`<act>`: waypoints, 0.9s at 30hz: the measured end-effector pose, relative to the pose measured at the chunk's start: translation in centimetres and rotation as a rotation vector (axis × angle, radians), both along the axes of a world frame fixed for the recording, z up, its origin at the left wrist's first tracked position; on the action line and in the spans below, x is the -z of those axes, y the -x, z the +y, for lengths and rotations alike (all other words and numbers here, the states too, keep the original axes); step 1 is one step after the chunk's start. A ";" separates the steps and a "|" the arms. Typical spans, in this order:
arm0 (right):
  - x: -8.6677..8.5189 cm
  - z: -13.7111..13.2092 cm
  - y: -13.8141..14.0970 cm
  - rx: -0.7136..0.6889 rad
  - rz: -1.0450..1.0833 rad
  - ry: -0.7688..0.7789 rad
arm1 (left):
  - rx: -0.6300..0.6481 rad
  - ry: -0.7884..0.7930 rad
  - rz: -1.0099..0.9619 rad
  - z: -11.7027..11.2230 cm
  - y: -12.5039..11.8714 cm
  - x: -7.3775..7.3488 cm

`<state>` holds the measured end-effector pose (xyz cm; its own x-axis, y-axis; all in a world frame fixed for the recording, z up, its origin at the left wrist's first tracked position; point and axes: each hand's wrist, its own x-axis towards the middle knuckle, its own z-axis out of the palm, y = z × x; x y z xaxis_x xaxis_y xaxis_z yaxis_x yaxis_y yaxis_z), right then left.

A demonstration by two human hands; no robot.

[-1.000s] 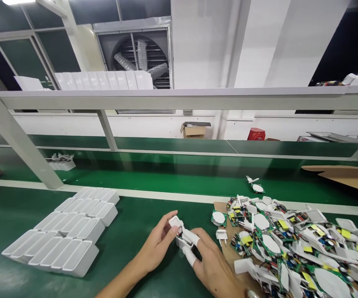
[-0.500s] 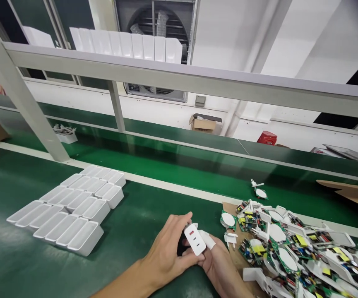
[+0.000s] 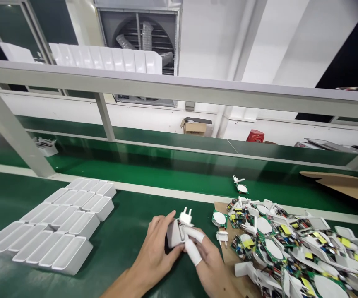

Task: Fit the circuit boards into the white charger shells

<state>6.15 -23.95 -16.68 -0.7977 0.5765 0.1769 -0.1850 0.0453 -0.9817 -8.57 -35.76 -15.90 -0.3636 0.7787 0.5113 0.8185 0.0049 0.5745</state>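
Note:
Both of my hands hold one white charger (image 3: pixel 176 231) just above the green bench, its two plug pins pointing up. My left hand (image 3: pixel 154 253) wraps its fingers round the left side of the casing. My right hand (image 3: pixel 206 260) grips the right side, with white finger cots on two fingertips. A loose white plug piece (image 3: pixel 221 237) lies on the bench just right of my hands.
Rows of white open casings (image 3: pixel 54 223) lie at the left. A heap of green circuit boards and white plug parts (image 3: pixel 290 248) covers brown cardboard at the right. A green conveyor belt (image 3: pixel 172 171) runs behind, with a slanted grey frame post (image 3: pixel 11 128) at far left.
The charger has been turned in my hands: half a second ago its port face showed upward, now its plug pins point up. Both hands stayed in the same spot.

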 end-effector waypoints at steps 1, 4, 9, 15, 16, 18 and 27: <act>-0.1 0.0 -0.1 -0.024 0.006 -0.086 | -0.005 0.016 -0.020 0.0 0.1 0.1; -0.1 0.0 -0.5 0.032 -0.023 -0.289 | 0.017 0.015 -0.055 0.2 -0.1 0.6; -0.3 0.9 -1.2 0.239 -0.080 -0.747 | 0.085 0.072 -0.179 0.8 -1.4 1.4; -0.8 1.8 -1.7 0.359 0.084 -1.077 | 0.086 0.168 -0.394 0.9 -1.7 1.5; -0.7 1.9 -1.8 0.360 0.092 -1.094 | 0.080 0.165 -0.406 0.8 -1.7 1.6; -0.4 2.1 -2.0 0.306 0.021 -1.110 | 0.063 0.174 -0.427 0.7 -1.7 1.7; 0.7 1.9 -0.6 0.143 -0.060 -0.141 | 0.058 0.068 -0.253 0.5 -2.0 2.5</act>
<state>6.79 -22.09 -17.35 -0.7212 0.6573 0.2187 -0.1086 0.2045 -0.9728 -6.57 -35.23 -18.37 -0.4271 0.8314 0.3555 0.6489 0.0081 0.7608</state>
